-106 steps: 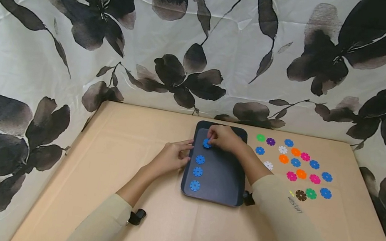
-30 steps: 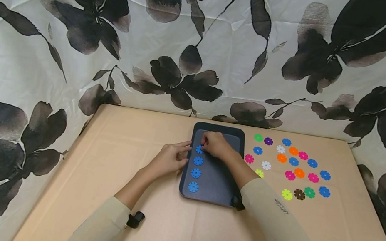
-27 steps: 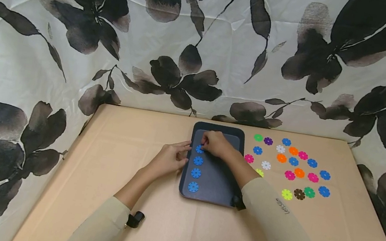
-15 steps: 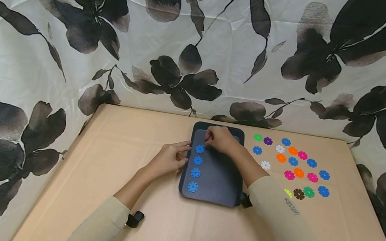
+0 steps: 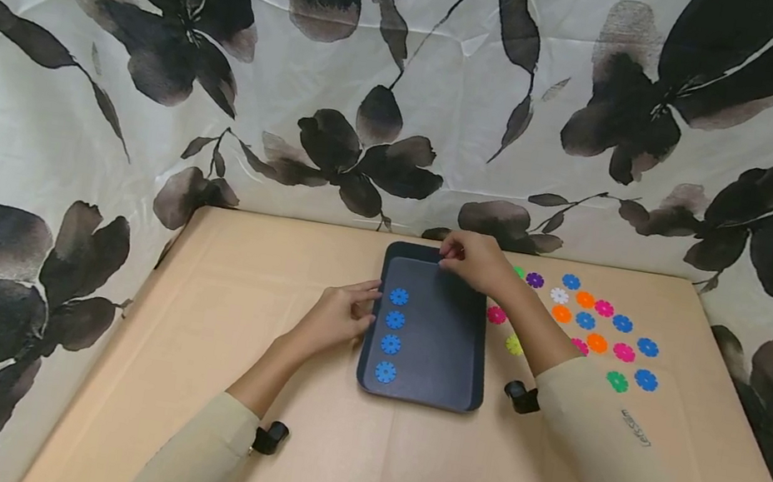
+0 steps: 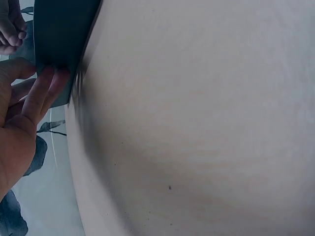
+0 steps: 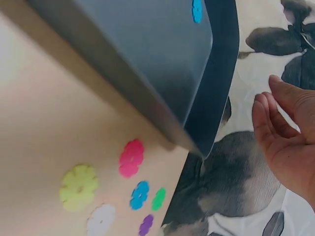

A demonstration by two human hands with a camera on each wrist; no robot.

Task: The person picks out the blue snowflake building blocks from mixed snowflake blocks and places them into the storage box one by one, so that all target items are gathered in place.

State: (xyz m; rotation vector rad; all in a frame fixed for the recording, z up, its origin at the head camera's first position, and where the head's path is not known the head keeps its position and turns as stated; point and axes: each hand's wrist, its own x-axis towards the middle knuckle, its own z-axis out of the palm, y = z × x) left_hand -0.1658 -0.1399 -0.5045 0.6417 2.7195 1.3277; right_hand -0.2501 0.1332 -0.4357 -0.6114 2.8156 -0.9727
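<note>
Right hand (image 5: 476, 262) empty, fingers loosely bent, above far right corner of dark blue-grey rectangular tray (image 5: 441, 351). Left hand (image 5: 337, 313), fingers extended, touches tray's left side. Inside, along left: four blue flower-shaped discs (image 5: 390, 344). Multicoloured discs (image 5: 596, 343) lie right on tan tabletop (image 5: 261, 263).

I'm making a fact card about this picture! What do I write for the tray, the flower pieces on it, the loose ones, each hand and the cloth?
Tray: dark gray, rounded corners, on a tan table
On it: four blue flower-shaped discs, lined up along its left side
Loose discs: right of the tray; blue, orange, pink, green, white, purple, yellow
Left hand: touches the tray's left edge
Right hand: by the tray's far end, no disc visible in it
Cloth: white with dark flowers, behind the table
</note>
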